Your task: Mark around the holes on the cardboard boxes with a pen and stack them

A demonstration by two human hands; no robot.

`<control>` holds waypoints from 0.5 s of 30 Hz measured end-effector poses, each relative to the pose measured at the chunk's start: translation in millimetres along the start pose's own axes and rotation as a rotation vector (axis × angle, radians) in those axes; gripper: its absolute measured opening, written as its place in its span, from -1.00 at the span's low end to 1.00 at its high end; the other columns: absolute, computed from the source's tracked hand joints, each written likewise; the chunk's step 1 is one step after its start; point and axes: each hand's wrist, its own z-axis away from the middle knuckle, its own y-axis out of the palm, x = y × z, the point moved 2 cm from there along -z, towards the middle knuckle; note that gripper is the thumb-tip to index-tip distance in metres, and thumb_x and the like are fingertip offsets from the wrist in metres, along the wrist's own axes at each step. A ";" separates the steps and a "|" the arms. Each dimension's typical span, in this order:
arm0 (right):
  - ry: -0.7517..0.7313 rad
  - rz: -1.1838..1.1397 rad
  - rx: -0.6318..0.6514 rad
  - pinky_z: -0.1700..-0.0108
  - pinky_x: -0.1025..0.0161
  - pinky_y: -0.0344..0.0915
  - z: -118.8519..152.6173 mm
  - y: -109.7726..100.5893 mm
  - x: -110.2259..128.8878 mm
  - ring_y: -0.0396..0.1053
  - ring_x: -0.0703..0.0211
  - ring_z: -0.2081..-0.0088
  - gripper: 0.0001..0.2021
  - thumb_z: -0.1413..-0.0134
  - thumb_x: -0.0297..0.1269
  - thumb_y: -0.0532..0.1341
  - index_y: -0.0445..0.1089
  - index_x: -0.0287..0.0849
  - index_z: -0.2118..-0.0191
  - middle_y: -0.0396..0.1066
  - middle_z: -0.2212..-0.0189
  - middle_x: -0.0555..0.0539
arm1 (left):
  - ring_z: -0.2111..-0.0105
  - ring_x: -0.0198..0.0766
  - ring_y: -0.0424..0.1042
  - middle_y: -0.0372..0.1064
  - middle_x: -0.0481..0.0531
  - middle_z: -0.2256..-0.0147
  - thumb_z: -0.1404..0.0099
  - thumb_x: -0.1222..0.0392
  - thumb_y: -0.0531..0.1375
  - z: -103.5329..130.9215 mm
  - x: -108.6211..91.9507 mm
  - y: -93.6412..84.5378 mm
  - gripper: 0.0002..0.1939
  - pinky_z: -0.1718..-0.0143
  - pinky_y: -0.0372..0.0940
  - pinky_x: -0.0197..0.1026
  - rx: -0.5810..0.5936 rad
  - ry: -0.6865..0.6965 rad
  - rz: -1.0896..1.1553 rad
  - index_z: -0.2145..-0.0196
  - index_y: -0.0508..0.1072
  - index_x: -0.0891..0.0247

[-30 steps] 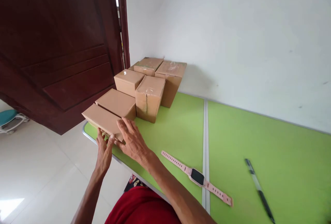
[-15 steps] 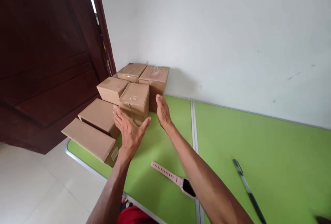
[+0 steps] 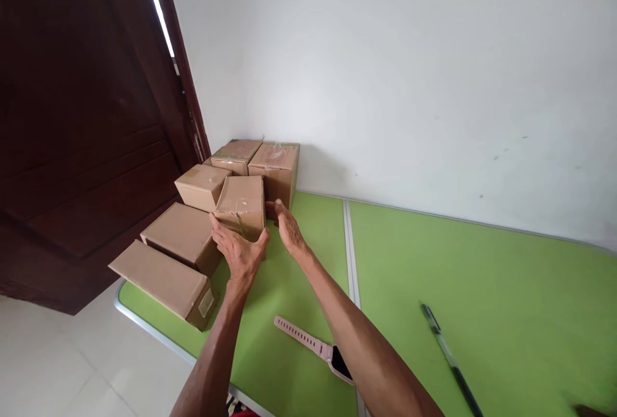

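A small taped cardboard box (image 3: 241,194) stands at the front of the right-hand stack on the green table. My left hand (image 3: 238,251) is at its front face, palm toward it, fingers and thumb spread wide. Beside the box's right side is my right hand (image 3: 290,227), its fingers stretched out and partly hidden near the box; whether they touch it I cannot tell. On the green table below the hands lies a pink-strapped smartwatch (image 3: 308,342), partly covered by my right forearm.
Several other cardboard boxes surround it: a taller taped box (image 3: 274,155) behind right, a flat box (image 3: 180,234) and a long box (image 3: 161,281) at left. A pen (image 3: 450,359) lies on the green table (image 3: 482,263). A dark wooden door (image 3: 87,115) stands at left, a white wall behind.
Both hands have come closer to the small taped box, the right hand moving left toward its side. The whole view has shifted slightly, with the boxes sitting lower in it.
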 end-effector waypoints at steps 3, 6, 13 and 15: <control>0.018 0.012 0.027 -0.21 -0.18 0.52 21.3 -4.5 14.0 0.53 -0.14 -0.18 -0.63 -0.47 -0.05 0.35 0.52 -0.15 -0.20 0.51 -0.23 -0.18 | -0.53 0.61 -0.04 -0.03 0.74 -0.46 0.06 0.07 0.55 -1.7 -3.2 -0.8 0.42 -0.48 0.01 0.58 -0.018 -0.013 0.084 -0.52 -0.19 0.45; 0.022 0.014 0.031 -0.22 -0.16 0.51 44.8 -18.5 28.9 0.53 -0.10 -0.17 -0.65 -0.49 -0.03 0.32 0.52 -0.11 -0.20 0.51 -0.24 -0.19 | -0.55 0.50 -0.02 0.02 0.63 -0.45 0.08 0.09 0.52 -0.2 -9.9 -16.8 0.32 -0.54 -0.01 0.46 -0.020 0.011 0.194 -0.48 -0.09 0.38; -0.014 0.002 -0.094 -0.45 -0.35 0.18 92.5 -107.3 73.2 0.26 -0.30 -0.45 -0.29 -0.23 0.55 0.19 0.54 0.10 -0.17 0.41 -0.40 -0.22 | -0.32 0.31 0.45 0.30 0.47 -0.34 -0.04 -0.29 0.52 22.1 -29.0 -92.3 0.20 -0.20 0.53 0.29 0.314 0.067 0.487 -0.43 0.06 0.21; 0.005 0.002 -0.040 -0.47 -0.39 0.15 110.5 -125.3 85.1 0.27 -0.34 -0.45 -0.19 -0.06 0.61 0.29 0.53 0.13 -0.22 0.44 -0.40 -0.20 | -0.29 0.29 0.50 0.37 0.44 -0.31 -0.10 -0.43 0.45 32.4 -34.5 -104.2 0.12 -0.12 0.59 0.22 0.426 0.061 0.565 -0.38 0.15 0.20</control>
